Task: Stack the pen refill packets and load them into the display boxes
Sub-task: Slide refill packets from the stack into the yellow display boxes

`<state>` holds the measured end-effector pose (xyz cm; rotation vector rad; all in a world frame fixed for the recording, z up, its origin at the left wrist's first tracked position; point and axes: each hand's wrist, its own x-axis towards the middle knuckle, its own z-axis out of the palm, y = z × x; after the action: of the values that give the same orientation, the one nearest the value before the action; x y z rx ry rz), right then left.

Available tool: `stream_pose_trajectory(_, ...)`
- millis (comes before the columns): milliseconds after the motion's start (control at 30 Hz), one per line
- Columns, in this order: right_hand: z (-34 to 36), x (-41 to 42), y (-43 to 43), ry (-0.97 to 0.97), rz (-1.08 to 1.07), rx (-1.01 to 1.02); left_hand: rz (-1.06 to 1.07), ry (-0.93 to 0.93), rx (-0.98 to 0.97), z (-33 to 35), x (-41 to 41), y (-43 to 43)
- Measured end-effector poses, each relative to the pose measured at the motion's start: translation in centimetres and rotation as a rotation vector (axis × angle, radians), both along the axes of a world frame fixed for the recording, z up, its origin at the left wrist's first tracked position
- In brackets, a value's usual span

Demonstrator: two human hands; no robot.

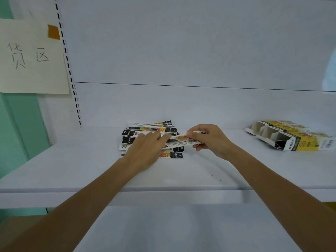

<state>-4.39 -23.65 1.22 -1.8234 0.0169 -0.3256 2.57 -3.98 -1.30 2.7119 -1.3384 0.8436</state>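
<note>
A loose pile of long black, white and yellow pen refill packets (145, 129) lies on the white shelf (91, 170), fanned out. My right hand (211, 140) grips a small bundle of packets (181, 141) at its right end, lifted just above the pile. My left hand (145, 150) lies over the pile, fingers stretched toward the bundle's left end and touching it. Yellow and black display boxes (283, 138) lie open on their sides at the far right of the shelf, their white dividers showing.
The shelf's white back panel (181, 60) rises behind the pile. A perforated upright (72, 79) runs down at left beside a paper sign (31, 55) with handwriting. The shelf's front lip (163, 195) is near my forearms.
</note>
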Motion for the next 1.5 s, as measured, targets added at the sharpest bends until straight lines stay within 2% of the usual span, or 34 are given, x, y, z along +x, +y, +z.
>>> stream_pose_trajectory(100, -0.5, -0.8, -1.3, -0.047, -0.047, 0.078, -0.006, 0.102, -0.088, 0.0, -0.1, -1.5)
stream_pose_trajectory(200, -0.6, -1.4, -3.7, -0.101, -0.057, 0.041, -0.006, 0.204, -0.125, 0.4, -1.0, -3.6)
stream_pose_trajectory(233, -0.7, -1.6, -4.5, -0.13, -0.073, -0.029, -0.004, 0.235, -0.135, 0.5, -1.3, -4.3)
stream_pose_trajectory(333, -0.7, -2.3, -6.8, -0.243, -0.188, -0.459, -0.01, 0.368, -0.284, 0.7, -2.1, -7.2)
stream_pose_trajectory(367, -0.9, -2.5, -7.6, -0.267, -0.194, -0.54, -0.008, 0.409, -0.334, 0.8, -2.5, -8.5)
stream_pose_trajectory(500, -1.2, -3.9, -12.1, -0.241, -0.227, -0.636, -0.014, 0.508, -0.395, 0.8, -4.3, -13.9)
stream_pose_trajectory(600, -1.1, -5.7, -17.0, -0.329, -0.319, -0.971, -0.022, 0.499, -0.391, 0.5, -5.9, -17.6)
stream_pose_trajectory(667, -1.3, -6.9, -19.9, -0.35, -0.336, -1.089, -0.021, 0.475, -0.392, 0.4, -7.0, -19.8)
stream_pose_trajectory(833, -1.5, -9.0, -25.0, -0.35, -0.327, -1.14, -0.053, 0.472, -0.408, -0.1, -9.9, -24.3)
stream_pose_trajectory(967, -0.8, -10.1, -29.4, -0.327, -0.257, -1.079, -0.019, 0.454, -0.45, -0.1, -10.4, -26.7)
stream_pose_trajectory(1100, -0.5, -11.7, -35.7, -0.264, -0.467, -1.005, 0.056, 0.484, -0.461, -0.3, -9.5, -28.0)
stream_pose_trajectory(1233, -1.8, -13.4, -40.7, -0.06, -0.599, -0.932, 0.112, 0.456, -0.468, -0.6, -9.1, -28.9)
stream_pose_trajectory(1300, -2.8, -13.7, -41.6, 0.003, -0.575, -0.908, 0.15, 0.444, -0.458, -0.4, -9.0, -29.2)
stream_pose_trajectory(1500, -3.7, -13.2, -40.9, 0.025, -0.512, -0.841, 0.218, 0.354, -0.419, -0.5, -9.1, -29.8)
